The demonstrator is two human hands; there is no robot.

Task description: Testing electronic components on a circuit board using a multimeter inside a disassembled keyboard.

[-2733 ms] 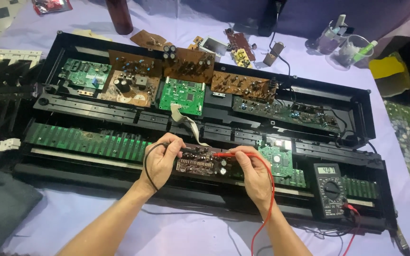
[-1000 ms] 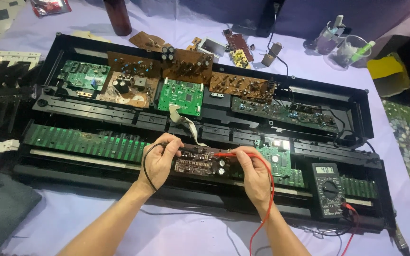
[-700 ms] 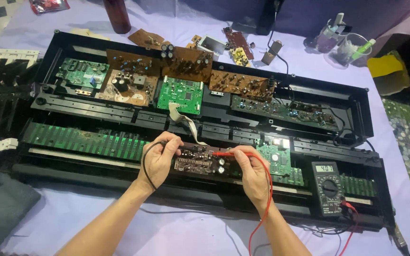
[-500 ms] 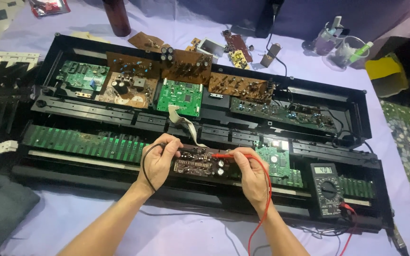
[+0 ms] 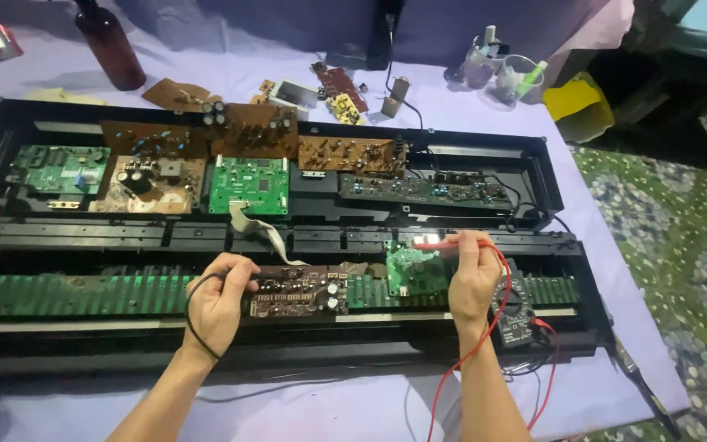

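Observation:
My left hand (image 5: 218, 301) grips a black test probe and rests against the left end of a small brown circuit board (image 5: 296, 292) lying on the open black keyboard chassis (image 5: 59, 344). A black lead loops down around that wrist. My right hand (image 5: 474, 278) holds a red test probe (image 5: 435, 244), lifted off the brown board and pointing left above a green circuit board (image 5: 412, 272). Its red lead (image 5: 461, 368) runs down past my forearm. A black multimeter (image 5: 517, 313) lies just right of that hand, partly hidden by it.
Several green and brown circuit boards (image 5: 249, 182) fill the chassis's back half. A grey ribbon cable (image 5: 262, 231) runs to the brown board. A brown bottle (image 5: 110, 47), loose boards and clear cups (image 5: 511, 80) stand behind on the purple cloth. The table edge drops off at right.
My right hand has drawn the red probe off the brown board and moved right, over the green board. The view has shifted left. My left hand stays at the board.

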